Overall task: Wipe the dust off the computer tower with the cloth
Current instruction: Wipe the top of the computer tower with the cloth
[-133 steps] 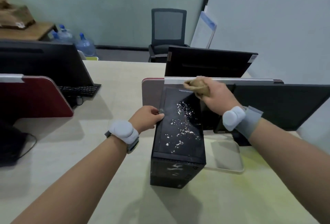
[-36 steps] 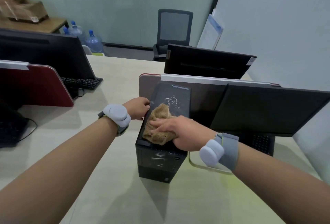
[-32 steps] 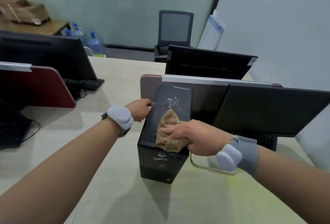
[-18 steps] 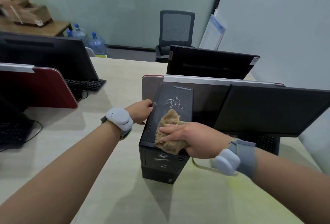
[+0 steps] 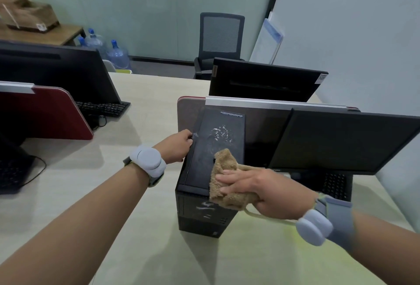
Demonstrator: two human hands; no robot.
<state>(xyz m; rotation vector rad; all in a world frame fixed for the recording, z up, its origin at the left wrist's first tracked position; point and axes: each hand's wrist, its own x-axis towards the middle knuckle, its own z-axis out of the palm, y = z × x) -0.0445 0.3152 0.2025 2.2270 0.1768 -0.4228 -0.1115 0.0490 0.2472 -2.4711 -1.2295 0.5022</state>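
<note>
A black computer tower [image 5: 204, 164] stands upright on the light desk, its back against a low brown divider. White dust specks [image 5: 221, 133] lie on the far half of its top; pale smears mark its front face. My right hand [image 5: 259, 190] presses a brown fluffy cloth [image 5: 223, 180] flat onto the near right part of the top, with the cloth hanging over the front edge. My left hand [image 5: 178, 146] grips the tower's upper left edge.
A black monitor [image 5: 345, 139] stands close on the right, with a keyboard [image 5: 336, 186] under it. A second monitor [image 5: 266, 80] is behind the divider [image 5: 188, 112]. At left are a red divider [image 5: 45, 114], another monitor [image 5: 56, 68] and a keyboard [image 5: 102, 108]. An office chair [image 5: 220, 39] stands at the back.
The dust covering most of the top has shrunk to a small far patch. My right hand with the cloth came from the far end to the near edge, then shifted slightly right.
</note>
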